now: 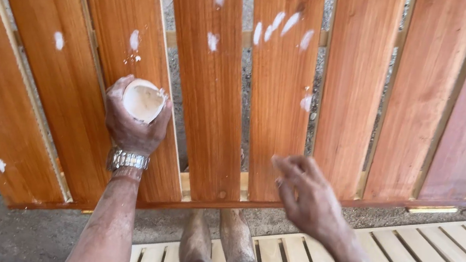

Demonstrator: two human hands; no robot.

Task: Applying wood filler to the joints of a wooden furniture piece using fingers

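Left grip [132,121] closed round small cup [143,101] of white putty, right grip [307,193] loose, empty, over slats [272,124]

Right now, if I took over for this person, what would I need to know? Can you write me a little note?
Left hand: holds a small cup of pale filler against the slatted wooden panel.
Right hand: empty, fingers loosely curled, blurred, near the lower end of a middle slat.
Done: white filler dabs sit on several slats on the left and in the middle.
Left: the right-hand slats show no dabs.
A pale unfinished slatted panel lies underfoot.
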